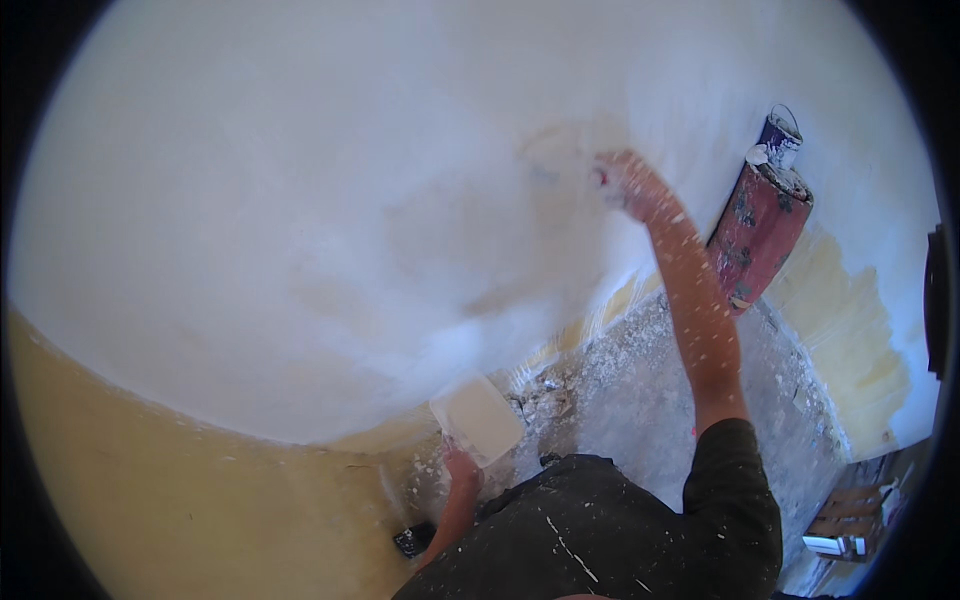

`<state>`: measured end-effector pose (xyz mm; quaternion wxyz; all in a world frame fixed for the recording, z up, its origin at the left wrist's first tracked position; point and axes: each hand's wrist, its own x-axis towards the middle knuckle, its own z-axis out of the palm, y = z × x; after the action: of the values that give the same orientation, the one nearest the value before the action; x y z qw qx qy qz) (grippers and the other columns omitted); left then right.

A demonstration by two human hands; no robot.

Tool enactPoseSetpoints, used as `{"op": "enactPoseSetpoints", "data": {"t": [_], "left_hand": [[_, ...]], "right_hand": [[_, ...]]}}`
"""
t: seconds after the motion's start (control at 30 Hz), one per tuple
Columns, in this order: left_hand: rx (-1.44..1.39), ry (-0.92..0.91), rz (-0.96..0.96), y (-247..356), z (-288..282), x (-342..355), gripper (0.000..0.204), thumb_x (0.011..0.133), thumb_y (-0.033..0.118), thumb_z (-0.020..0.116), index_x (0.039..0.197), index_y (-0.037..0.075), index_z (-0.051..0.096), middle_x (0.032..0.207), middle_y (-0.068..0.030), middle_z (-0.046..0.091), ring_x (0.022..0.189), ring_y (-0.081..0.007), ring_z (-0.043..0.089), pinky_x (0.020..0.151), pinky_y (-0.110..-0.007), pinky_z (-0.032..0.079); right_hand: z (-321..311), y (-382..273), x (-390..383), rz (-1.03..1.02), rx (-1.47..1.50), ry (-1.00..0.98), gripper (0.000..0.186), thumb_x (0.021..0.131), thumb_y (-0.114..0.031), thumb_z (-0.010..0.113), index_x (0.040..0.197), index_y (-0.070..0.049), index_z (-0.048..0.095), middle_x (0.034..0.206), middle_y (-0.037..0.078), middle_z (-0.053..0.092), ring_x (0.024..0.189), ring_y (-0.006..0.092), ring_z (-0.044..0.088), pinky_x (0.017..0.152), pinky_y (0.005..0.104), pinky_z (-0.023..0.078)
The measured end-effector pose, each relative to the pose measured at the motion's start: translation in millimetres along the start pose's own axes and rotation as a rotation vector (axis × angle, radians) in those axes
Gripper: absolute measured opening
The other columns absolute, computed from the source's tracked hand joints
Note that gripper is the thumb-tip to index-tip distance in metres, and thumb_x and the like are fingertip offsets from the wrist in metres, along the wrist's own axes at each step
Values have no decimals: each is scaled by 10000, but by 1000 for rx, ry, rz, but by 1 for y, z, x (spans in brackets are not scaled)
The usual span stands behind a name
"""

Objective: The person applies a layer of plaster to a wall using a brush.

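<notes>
My right hand (628, 186) is raised close to the white-coated wall (300, 200), its arm speckled with white drops. The fingers are closed round something small and reddish at its end; a faint, blurred shape lies on the wall beside it, and I cannot tell the kind of tool. Lower down, my left hand (460, 462) grips the near edge of a pale, flat rectangular board (477, 420) with rounded corners. That board is held low, beside the bottom of the wall. Damp, darker beige patches show on the wall left of my right hand.
A tall reddish, stained drum (762, 225) stands by the wall at right, with a dark paint bucket (783, 138) on top. White splatters and rubble cover the grey floor (650, 400). Bare yellow wall (200, 500) shows at lower left. A brown box (845, 520) lies at lower right.
</notes>
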<state>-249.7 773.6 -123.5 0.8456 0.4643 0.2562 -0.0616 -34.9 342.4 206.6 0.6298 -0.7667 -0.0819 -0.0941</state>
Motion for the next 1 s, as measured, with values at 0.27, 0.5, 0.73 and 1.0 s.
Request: {"op": "enactPoseSetpoints", "data": {"t": [0.27, 0.5, 0.73, 1.0], "left_hand": [[-66, 15, -18, 11, 27, -9, 444, 920, 189, 241, 1359, 122, 238, 1345, -62, 330, 1215, -206, 336, 1041, -375, 245], [789, 76, 236, -12, -5, 8, 486, 863, 46, 280, 1345, 17, 221, 1344, -118, 323, 1229, -230, 319, 1035, -347, 273], [-104, 128, 55, 7, 33, -14, 469, 868, 53, 359, 1325, 17, 261, 1306, -135, 363, 1206, -275, 346, 1007, -366, 315], [202, 13, 146, 23, 49, -29, 399, 936, 261, 318, 1291, 80, 340, 1218, -87, 440, 1085, -213, 461, 915, -352, 393]], "right_hand": [[-21, -38, 6, -688, -818, 168, 205, 776, -155, 548, 946, -46, 514, 711, 53, 479, 621, 176, 483, 523, 293, 398], [30, 199, -41, -431, -743, 93, 490, 782, -22, 471, 1262, -83, 388, 987, 151, 563, 828, 321, 541, 720, 400, 450], [41, 325, -84, 602, -699, -270, 132, 721, -117, 568, 848, -98, 595, 645, 50, 564, 600, 193, 562, 470, 283, 402], [-34, 120, 14, -174, -1053, -72, 56, 680, -104, 570, 732, -104, 547, 613, 67, 553, 573, 213, 557, 568, 337, 439]]}}
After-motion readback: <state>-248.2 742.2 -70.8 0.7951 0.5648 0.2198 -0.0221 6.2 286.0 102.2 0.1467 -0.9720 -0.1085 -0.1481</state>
